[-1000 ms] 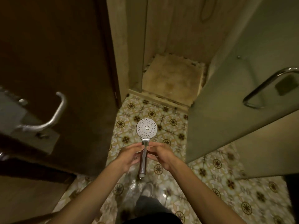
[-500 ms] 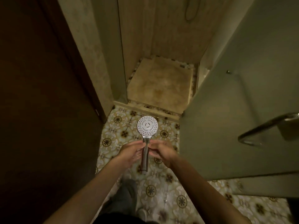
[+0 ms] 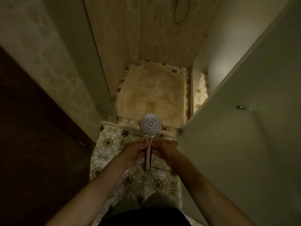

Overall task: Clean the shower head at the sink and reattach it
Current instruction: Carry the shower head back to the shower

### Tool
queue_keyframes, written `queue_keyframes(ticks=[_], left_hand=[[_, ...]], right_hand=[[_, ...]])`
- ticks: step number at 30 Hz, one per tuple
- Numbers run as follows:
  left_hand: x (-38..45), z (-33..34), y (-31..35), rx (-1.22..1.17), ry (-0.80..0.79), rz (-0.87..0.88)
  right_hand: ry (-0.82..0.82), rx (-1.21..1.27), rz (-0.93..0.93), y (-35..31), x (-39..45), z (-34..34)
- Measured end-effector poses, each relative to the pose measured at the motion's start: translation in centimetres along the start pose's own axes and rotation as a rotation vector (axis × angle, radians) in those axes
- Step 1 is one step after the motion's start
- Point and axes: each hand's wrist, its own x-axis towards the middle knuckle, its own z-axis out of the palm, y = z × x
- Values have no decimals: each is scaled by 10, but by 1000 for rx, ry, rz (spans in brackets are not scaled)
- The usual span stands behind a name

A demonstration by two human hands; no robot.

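You see glossy chrome metal on the shower head (image 3: 150,126) handle, smooth patterned ceramic floor tiles (image 3: 107,142), dark wood door (image 3: 37,128).

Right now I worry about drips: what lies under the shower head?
Under the shower head lie the patterned floor tiles and the shower threshold. Both hands cover the floor beneath its handle.

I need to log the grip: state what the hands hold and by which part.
Both the left hand and the right hand pinch the shower head by its chrome handle, just below the round spray face.
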Motion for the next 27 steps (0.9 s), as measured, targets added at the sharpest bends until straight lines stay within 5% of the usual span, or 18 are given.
queue_keyframes(ticks=[27], left_hand=[[359, 164, 345, -8, -50, 19]], right_hand=[[-81, 32, -93, -393, 325, -77]])
